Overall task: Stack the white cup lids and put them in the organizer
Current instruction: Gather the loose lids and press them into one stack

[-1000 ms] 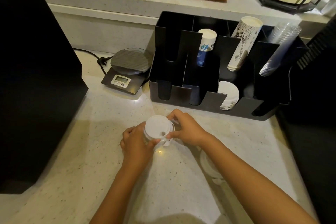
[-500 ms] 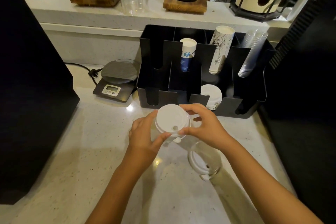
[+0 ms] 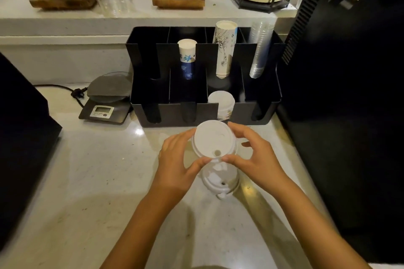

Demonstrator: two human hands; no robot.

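A stack of white cup lids (image 3: 213, 139) is held above the counter between both hands, top face toward me. My left hand (image 3: 177, 162) grips its left rim and my right hand (image 3: 254, 156) grips its right rim. Just below them, another white lid (image 3: 220, 181) lies on the counter. The black organizer (image 3: 175, 110) stands right behind the held stack. Its front third slot holds a pile of white lids (image 3: 221, 102).
The organizer's back slots hold a blue-print paper cup stack (image 3: 187, 59), a tall paper cup stack (image 3: 224, 48) and clear plastic cups (image 3: 260, 48). A digital scale (image 3: 107, 99) sits left of it. Black machines flank the counter left (image 3: 19, 137) and right (image 3: 341, 116).
Both hands lifted the lid stack up and toward the organizer. The view shifted so the organizer sits more central, and the single lid on the counter now shows below the hands.
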